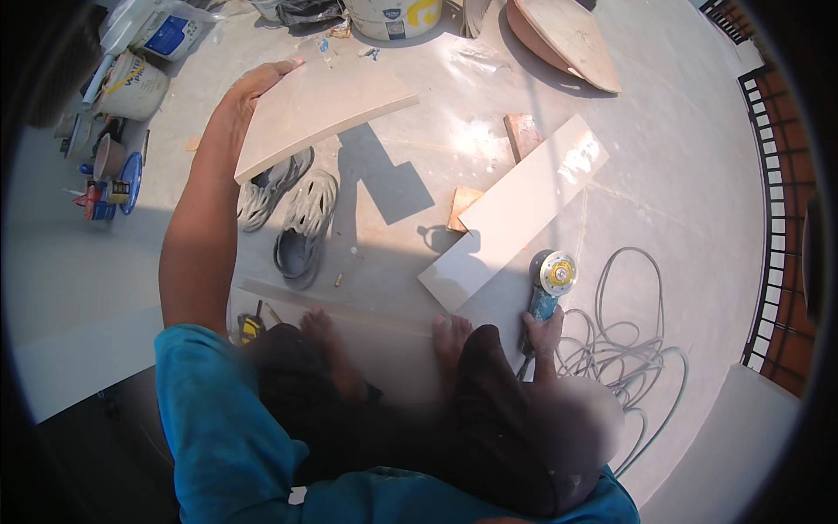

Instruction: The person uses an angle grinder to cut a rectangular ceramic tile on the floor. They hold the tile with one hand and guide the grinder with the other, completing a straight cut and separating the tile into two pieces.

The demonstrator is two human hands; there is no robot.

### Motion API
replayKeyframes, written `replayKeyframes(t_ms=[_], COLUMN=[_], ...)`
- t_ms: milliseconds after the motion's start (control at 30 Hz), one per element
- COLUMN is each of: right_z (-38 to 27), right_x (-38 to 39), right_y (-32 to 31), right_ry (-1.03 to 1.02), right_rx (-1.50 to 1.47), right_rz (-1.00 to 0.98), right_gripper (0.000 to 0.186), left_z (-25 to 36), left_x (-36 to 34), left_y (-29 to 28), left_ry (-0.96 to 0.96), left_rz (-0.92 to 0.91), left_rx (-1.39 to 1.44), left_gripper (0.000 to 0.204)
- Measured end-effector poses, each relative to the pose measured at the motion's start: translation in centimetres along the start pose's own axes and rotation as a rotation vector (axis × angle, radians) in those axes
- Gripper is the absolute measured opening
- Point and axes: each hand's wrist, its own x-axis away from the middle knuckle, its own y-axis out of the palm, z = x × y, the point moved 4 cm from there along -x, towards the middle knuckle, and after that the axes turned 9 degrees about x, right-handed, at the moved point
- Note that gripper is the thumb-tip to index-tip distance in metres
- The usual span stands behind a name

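My left hand (264, 79) grips the far edge of a pale beige tile (327, 106), holding it tilted above the floor at the left. Down at my right side, my right hand (545, 332) is wrapped round the body of a blue angle grinder (543, 301). The grinder's disc (558, 272) faces up; I cannot tell whether it spins. A long beige tile (519, 214) with a small notch in its left edge lies across two brick pieces, an orange one (463, 208) and a reddish one (522, 136). Its near right corner is close to the grinder.
Grey clogs (305, 229) sit partly under the held tile. A grey cable (624, 349) lies in loops right of the grinder. Beside my left foot is a yellow tape measure (250, 328). Buckets (133, 86) stand far left, and a wide basin (563, 42) lies at the back.
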Motion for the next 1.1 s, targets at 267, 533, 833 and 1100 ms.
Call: replayKeyframes(t_ms=[267, 533, 833, 1100], right_z=[0.1, 0.1, -0.4, 0.5], right_x=[-0.3, -0.2, 0.0, -0.5], right_y=[-0.1, -0.3, -0.8, -0.4], right_ry=[0.018, -0.027, -0.02, 0.046], right_rx=[-0.005, -0.025, -0.065, -0.046], right_rz=[-0.055, -0.055, -0.051, -0.081], right_gripper=[0.087, 0.087, 0.085, 0.09], left_z=[0.1, -0.4, -0.2, -2.2], left_x=[-0.3, -0.4, 0.0, 0.4], left_y=[0.0, 0.3, -0.4, -2.4], left_ry=[0.024, 0.061, 0.058, -0.073], left_rz=[0.075, 0.043, 0.098, 0.105], left_rx=[-0.183, -0.122, -0.237, -0.162], left_gripper=[0.043, 0.045, 0.043, 0.058])
